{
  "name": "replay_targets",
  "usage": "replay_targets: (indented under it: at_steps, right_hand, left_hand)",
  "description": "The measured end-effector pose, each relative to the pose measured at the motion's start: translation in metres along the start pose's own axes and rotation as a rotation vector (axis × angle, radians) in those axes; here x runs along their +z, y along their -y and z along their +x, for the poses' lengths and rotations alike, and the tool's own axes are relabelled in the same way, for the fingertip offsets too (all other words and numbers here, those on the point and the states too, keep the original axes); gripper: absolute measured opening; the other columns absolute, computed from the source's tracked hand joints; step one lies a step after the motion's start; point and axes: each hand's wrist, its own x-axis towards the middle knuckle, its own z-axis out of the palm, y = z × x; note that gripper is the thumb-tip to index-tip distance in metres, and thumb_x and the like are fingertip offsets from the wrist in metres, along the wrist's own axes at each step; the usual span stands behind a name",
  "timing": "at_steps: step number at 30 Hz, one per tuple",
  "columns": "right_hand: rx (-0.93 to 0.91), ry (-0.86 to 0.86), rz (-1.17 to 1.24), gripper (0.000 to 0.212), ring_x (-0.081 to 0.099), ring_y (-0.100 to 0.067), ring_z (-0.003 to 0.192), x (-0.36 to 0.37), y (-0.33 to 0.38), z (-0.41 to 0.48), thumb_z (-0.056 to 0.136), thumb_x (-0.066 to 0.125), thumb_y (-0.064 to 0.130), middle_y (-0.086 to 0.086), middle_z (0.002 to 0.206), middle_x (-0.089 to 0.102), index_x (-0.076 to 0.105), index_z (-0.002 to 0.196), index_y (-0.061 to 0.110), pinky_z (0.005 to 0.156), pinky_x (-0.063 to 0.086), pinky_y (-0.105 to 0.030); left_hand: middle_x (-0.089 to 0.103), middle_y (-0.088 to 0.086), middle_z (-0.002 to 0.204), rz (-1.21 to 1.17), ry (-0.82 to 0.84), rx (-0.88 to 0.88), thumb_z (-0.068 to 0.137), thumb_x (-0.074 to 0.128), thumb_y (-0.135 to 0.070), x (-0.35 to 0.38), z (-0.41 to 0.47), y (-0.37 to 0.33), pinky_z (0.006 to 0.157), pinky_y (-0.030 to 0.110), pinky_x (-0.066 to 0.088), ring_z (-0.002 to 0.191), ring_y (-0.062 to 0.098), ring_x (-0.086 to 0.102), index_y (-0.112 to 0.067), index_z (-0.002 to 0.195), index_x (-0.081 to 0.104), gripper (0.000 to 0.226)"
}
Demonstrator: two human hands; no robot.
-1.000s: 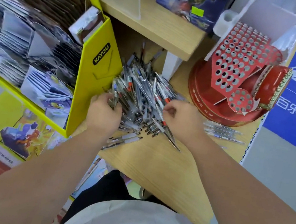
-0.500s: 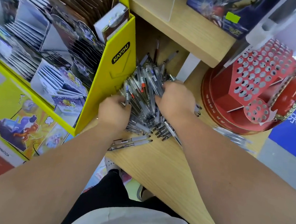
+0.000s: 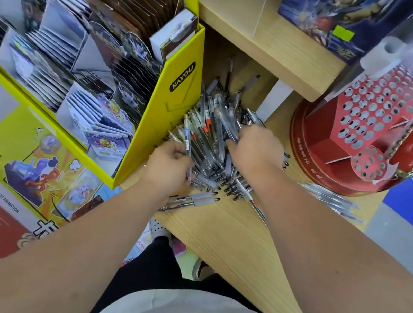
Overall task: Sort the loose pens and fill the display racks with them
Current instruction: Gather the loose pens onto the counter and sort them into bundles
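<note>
Since one second earlier, the right hand (image 3: 254,151) has advanced from the near edge of the pen pile (image 3: 212,127) onto its middle. Its fingers (image 3: 231,145) dip among the pens; whether they grip any cannot be determined. The left hand (image 3: 171,168) sits at the pile's left edge, fingers (image 3: 182,156) curled around a clear pen (image 3: 186,137). The pile lies on the wooden surface (image 3: 227,240) between the yellow card box (image 3: 170,123) and the red display rack (image 3: 367,122).
</note>
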Motion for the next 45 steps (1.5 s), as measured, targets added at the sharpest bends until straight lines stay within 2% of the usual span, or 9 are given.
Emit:
replay_targets:
  at_steps: [6, 16, 22, 28, 32, 35, 39, 43, 45]
  right_hand:
    - [-0.016, 0.012, -0.13, 0.034, 0.045, -0.019, 0.05, 0.005, 0.008, 0.005, 0.094, 0.055, 0.019, -0.001, 0.064, 0.045, 0.043, 0.062, 0.016, 0.045, 0.027, -0.024]
    - [-0.102, 0.054, -0.244, 0.008, 0.039, -0.016, 0.048, 0.004, -0.001, -0.001, 0.097, 0.058, 0.013, 0.0, 0.066, 0.041, 0.063, 0.091, 0.012, 0.042, 0.025, -0.025]
    - [-0.178, 0.007, 0.088, 0.029, 0.058, -0.023, 0.072, 0.002, -0.034, -0.035, 0.102, 0.05, 0.037, 0.0, 0.086, 0.056, 0.061, 0.086, 0.016, 0.057, 0.045, -0.032]
    - [-0.086, -0.061, 0.411, 0.016, 0.059, -0.017, 0.08, 0.016, -0.11, -0.086, 0.094, 0.067, 0.026, 0.004, 0.09, 0.065, 0.074, 0.106, 0.018, 0.074, 0.052, -0.037]
    - [0.11, -0.065, 0.475, 0.023, 0.058, 0.004, 0.071, 0.016, -0.167, -0.119, 0.089, 0.073, 0.022, 0.021, 0.079, 0.063, 0.072, 0.111, 0.029, 0.069, 0.047, -0.018]
    - [0.184, -0.052, 0.352, 0.019, 0.067, -0.016, 0.083, 0.018, -0.203, -0.129, 0.09, 0.072, 0.025, 0.012, 0.088, 0.07, 0.072, 0.108, 0.03, 0.072, 0.05, -0.03]
    - [0.152, -0.121, 0.186, 0.018, 0.067, -0.026, 0.088, 0.015, -0.233, -0.123, 0.089, 0.07, 0.023, 0.002, 0.1, 0.069, 0.073, 0.106, 0.027, 0.07, 0.051, -0.035]
    - [0.09, -0.165, 0.111, 0.014, 0.066, -0.034, 0.085, 0.014, -0.247, -0.1, 0.086, 0.068, 0.018, -0.005, 0.097, 0.066, 0.073, 0.099, 0.019, 0.064, 0.051, -0.038]
    - [0.083, -0.167, 0.112, 0.014, 0.066, -0.034, 0.085, 0.016, -0.25, -0.091, 0.085, 0.068, 0.016, -0.005, 0.099, 0.065, 0.073, 0.097, 0.018, 0.063, 0.05, -0.037]
  left_hand:
    - [0.064, 0.012, 0.072, 0.004, 0.003, 0.01, 0.091, 0.053, 0.003, 0.001, -0.003, -0.002, 0.072, 0.058, 0.057, 0.07, 0.033, 0.066, -0.019, 0.089, 0.057, 0.023]
    - [0.061, 0.01, 0.078, -0.034, 0.016, 0.002, 0.097, 0.046, -0.002, 0.0, -0.008, -0.012, 0.07, 0.042, 0.055, 0.07, 0.028, 0.065, -0.011, 0.108, 0.053, 0.016]
    - [0.062, 0.011, 0.077, -0.005, 0.083, 0.067, 0.095, 0.05, -0.002, 0.013, -0.017, -0.016, 0.063, 0.038, 0.053, 0.064, 0.024, 0.061, -0.017, 0.094, 0.055, 0.015]
    - [0.057, 0.004, 0.074, 0.076, 0.095, 0.234, 0.097, 0.058, -0.009, 0.035, -0.032, -0.011, 0.055, 0.036, 0.053, 0.058, 0.013, 0.06, -0.026, 0.096, 0.058, 0.017]
    - [0.057, 0.002, 0.077, 0.18, 0.16, 0.365, 0.096, 0.065, -0.013, 0.062, -0.042, -0.007, 0.064, 0.04, 0.049, 0.067, 0.018, 0.056, -0.034, 0.092, 0.059, 0.022]
    - [0.053, -0.009, 0.074, 0.284, 0.232, 0.42, 0.096, 0.065, -0.015, 0.088, -0.048, -0.001, 0.063, 0.029, 0.045, 0.065, 0.012, 0.049, -0.035, 0.091, 0.06, 0.022]
    - [0.059, -0.011, 0.08, 0.486, 0.301, 0.489, 0.096, 0.066, -0.013, 0.119, -0.057, 0.005, 0.058, 0.015, 0.04, 0.065, 0.007, 0.053, -0.025, 0.101, 0.065, 0.013]
    - [0.064, -0.008, 0.095, 0.717, 0.358, 0.6, 0.093, 0.065, -0.012, 0.14, -0.067, 0.007, 0.064, 0.016, 0.042, 0.081, 0.007, 0.058, -0.022, 0.102, 0.07, 0.014]
    - [0.063, -0.006, 0.1, 0.789, 0.385, 0.626, 0.093, 0.065, -0.012, 0.15, -0.069, 0.008, 0.074, 0.025, 0.049, 0.087, 0.011, 0.059, -0.023, 0.104, 0.069, 0.016]
